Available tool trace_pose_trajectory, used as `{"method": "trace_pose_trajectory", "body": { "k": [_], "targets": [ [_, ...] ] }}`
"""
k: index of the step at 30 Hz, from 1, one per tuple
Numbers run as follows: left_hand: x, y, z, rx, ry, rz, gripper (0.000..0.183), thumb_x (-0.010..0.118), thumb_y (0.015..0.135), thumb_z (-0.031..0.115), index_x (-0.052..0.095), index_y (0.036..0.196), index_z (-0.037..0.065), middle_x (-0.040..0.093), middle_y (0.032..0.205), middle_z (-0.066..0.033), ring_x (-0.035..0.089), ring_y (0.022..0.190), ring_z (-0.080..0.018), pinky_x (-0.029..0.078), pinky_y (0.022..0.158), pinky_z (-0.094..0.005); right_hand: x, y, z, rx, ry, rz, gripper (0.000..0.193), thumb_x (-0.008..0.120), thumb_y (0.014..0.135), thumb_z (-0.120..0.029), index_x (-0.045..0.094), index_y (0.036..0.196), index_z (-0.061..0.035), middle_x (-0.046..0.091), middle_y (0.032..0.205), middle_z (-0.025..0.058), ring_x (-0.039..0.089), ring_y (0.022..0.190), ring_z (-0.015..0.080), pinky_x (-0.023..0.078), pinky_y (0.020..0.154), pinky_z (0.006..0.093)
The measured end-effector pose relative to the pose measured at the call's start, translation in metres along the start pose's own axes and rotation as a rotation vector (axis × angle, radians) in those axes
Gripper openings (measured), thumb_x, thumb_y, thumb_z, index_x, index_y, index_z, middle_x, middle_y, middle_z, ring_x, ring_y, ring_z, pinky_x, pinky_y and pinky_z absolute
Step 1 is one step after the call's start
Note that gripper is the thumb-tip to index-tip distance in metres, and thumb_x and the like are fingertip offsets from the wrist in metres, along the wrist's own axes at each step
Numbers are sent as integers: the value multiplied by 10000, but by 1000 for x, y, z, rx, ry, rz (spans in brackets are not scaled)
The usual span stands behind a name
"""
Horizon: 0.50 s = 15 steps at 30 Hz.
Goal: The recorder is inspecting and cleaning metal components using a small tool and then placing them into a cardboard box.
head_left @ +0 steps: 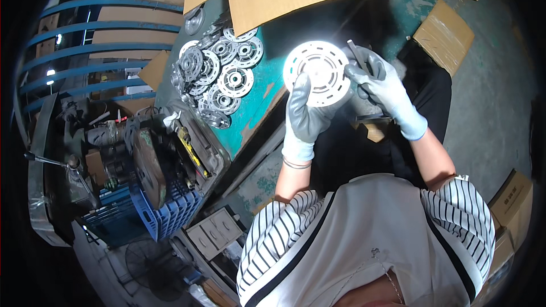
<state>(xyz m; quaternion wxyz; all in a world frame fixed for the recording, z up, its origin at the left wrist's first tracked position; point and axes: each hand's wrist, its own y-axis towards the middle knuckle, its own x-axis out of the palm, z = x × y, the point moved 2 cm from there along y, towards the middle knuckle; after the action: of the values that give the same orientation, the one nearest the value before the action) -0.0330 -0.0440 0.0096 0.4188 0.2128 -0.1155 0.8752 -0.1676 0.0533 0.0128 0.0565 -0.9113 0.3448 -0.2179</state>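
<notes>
Left of the grey-and-white-gloved left hand (307,111) I have room over green-painted tabletop (263,79); heaped silvery slotted metal discs (209,68) block me beyond.

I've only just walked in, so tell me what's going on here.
A person's gloved left hand holds a slotted metal disc. The gloved right hand grips a thin rod close to the disc's rim. More discs lie piled on the green table to the left.
</notes>
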Motion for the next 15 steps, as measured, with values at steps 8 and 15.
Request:
{"method": "trace_pose_trajectory", "body": {
  "k": [8, 15],
  "targets": [
    [18, 13, -8, -48, -399, 196, 424, 447, 977, 296, 410, 1281, 4, 549, 1199, -164, 571, 1080, -305, 517, 904, -469, -5, -46, 11, 334, 58, -310, 232, 457, 970, -178, 554, 1143, -57, 607, 814, 50, 502, 474, 81, 430, 462, 216],
    [18, 10, -15, 45, -184, 217, 456, 449, 977, 318, 374, 1303, 7, 560, 1142, -177, 603, 1005, -336, 527, 876, -479, 1, -44, 24, -14, -362, -354, 220, 494, 931, -90, 549, 1139, -44, 619, 783, 52, 527, 491, 93, 440, 473, 248]
  ]
}}
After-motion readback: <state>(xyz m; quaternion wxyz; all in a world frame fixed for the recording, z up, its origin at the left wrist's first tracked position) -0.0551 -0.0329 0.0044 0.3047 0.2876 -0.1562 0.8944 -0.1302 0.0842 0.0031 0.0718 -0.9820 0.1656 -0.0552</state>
